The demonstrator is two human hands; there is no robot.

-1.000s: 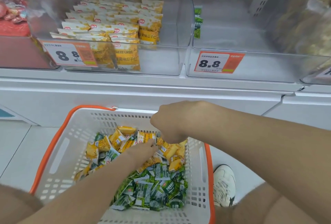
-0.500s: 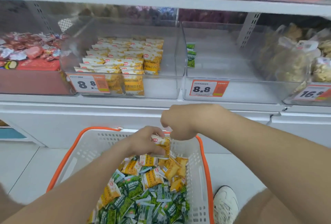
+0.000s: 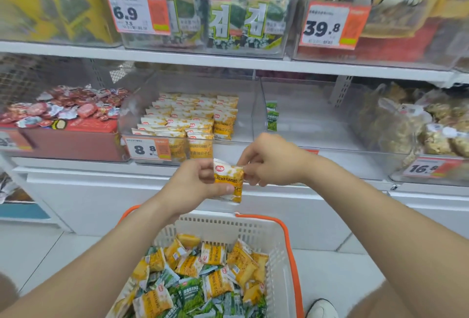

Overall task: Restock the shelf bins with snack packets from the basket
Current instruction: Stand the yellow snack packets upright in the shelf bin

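The left hand (image 3: 194, 185) gripped a yellow snack packet (image 3: 228, 180) above the basket (image 3: 291, 254). The right hand (image 3: 270, 162) seemed to pinch its right edge, fingers curled.

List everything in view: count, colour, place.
basket: one, white with orange rim, bottom centre
held packet: one, yellow and white, above the basket
basket packets: many, yellow and green, in the basket
yellow shelf packets: many, yellow, rowed in the middle clear bin
green shelf packets: few, green, left side of right clear bin
red snacks: many, red, left bin
seaweed packs: several, green and white, top shelf
bagged snacks: several, brown, far-right bin
price tags: several, white and orange, bin fronts
shoe: one, white, bottom right
left hand: one, grips the held packet
right hand: one, pinches its right edge
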